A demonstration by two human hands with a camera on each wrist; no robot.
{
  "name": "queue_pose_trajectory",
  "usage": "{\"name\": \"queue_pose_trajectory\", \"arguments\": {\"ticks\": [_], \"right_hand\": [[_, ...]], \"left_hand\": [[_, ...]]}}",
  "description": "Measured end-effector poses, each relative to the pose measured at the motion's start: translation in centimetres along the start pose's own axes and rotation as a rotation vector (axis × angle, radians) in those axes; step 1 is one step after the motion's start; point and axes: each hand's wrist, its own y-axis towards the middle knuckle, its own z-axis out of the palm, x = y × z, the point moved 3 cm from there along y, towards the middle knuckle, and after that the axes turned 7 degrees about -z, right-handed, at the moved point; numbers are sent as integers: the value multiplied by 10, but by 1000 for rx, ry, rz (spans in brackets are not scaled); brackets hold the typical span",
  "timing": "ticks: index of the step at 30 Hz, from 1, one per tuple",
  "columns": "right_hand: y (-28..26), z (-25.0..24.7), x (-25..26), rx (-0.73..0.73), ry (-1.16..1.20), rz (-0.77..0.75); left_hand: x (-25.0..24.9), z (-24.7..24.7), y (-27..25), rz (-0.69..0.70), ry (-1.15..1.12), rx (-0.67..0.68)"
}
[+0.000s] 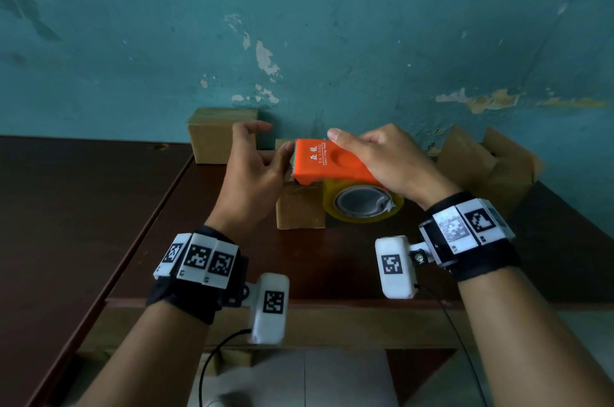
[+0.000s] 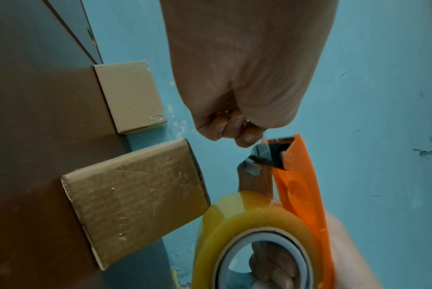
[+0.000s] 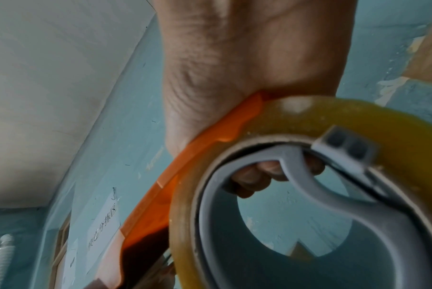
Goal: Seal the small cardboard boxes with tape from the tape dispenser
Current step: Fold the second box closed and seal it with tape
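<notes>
My right hand (image 1: pixel 382 157) grips the orange tape dispenser (image 1: pixel 332 164) from above, with its fingers curled into the grey core of the yellowish tape roll (image 3: pixel 358 121). The dispenser hangs over a small closed cardboard box (image 1: pixel 299 210) on the dark table. My left hand (image 1: pixel 252 174) is at the serrated blade end. In the left wrist view its curled fingertips (image 2: pixel 247 135) pinch the clear tape end beside the blade of the dispenser (image 2: pixel 301 187), above the box (image 2: pixel 135 195). The box top is mostly hidden by the hands and dispenser.
A second closed cardboard box (image 1: pixel 219 134) stands at the back left against the teal wall. An open box with raised flaps (image 1: pixel 488 160) sits at the back right. The dark wooden table (image 1: pixel 99 207) stretches left, with its front edge near my wrists.
</notes>
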Motion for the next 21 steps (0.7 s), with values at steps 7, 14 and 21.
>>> {"name": "queue_pose_trajectory", "arguments": {"ticks": [7,14,21], "right_hand": [[-1,-5,-7,-21,19,11],[-3,-11,-25,-10,36,49],[-6,-17,-34,-57,67,47]], "left_hand": [[9,-6,4,-7,31,-21],[19,-19,10,-30,18,-29],[20,-24,11,-8,112,-79]]}}
